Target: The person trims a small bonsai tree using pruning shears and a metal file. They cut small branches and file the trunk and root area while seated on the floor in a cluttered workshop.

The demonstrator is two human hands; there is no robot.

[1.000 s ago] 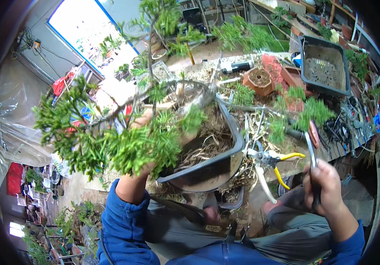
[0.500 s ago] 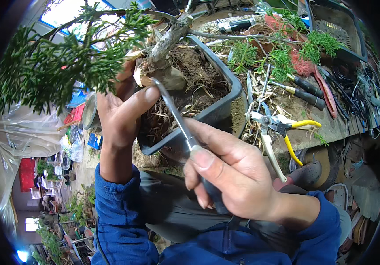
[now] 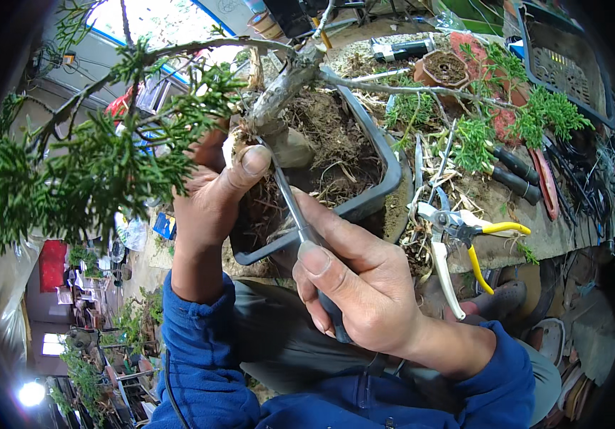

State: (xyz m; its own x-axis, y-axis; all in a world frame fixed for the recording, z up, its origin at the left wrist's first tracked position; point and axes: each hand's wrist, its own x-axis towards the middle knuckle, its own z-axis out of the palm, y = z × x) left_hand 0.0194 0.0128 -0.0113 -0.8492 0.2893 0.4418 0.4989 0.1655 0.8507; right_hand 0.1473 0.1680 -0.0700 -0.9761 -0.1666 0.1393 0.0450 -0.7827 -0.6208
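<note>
Digging has taken over from reaching: a second ago the right hand (image 3: 364,293) was out over the workbench, and it is now clenched around a slim metal root pick (image 3: 289,200), tip set into the roots at the trunk base. The left hand (image 3: 214,193) grips the juniper bonsai (image 3: 107,157) by the root ball, thumb pressed on top, tilting it in the dark plastic pot (image 3: 372,193) at the bench's near edge. Foliage hides the tip, probably buried in soil. Yellow-handled pruners (image 3: 457,229) lie just right of the pot; a terracotta pot (image 3: 444,68) stands further back.
</note>
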